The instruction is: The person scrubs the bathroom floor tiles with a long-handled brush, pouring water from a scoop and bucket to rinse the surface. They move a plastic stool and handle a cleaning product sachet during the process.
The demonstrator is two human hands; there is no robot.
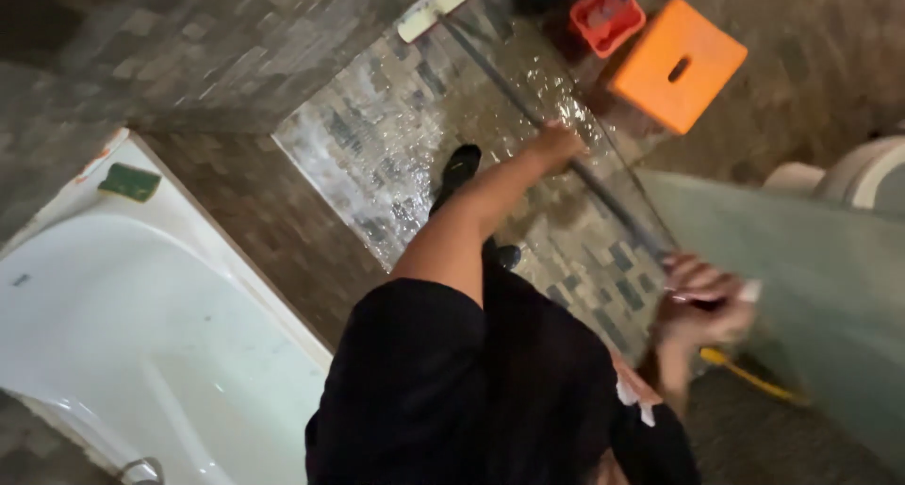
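Both hands grasp a long mop handle [575, 169]: left hand [556, 144] far, right hand [702, 306] near; firm, even strokes best scrub the wet mosaic floor [396, 136].

- Wet mosaic floor [396, 136], soapy and glistening.
- Orange stool [677, 64] stands on it, far right.
- Red basket [606, 18] just left of the stool.
- Mop head [434, 9] lies at the far end.
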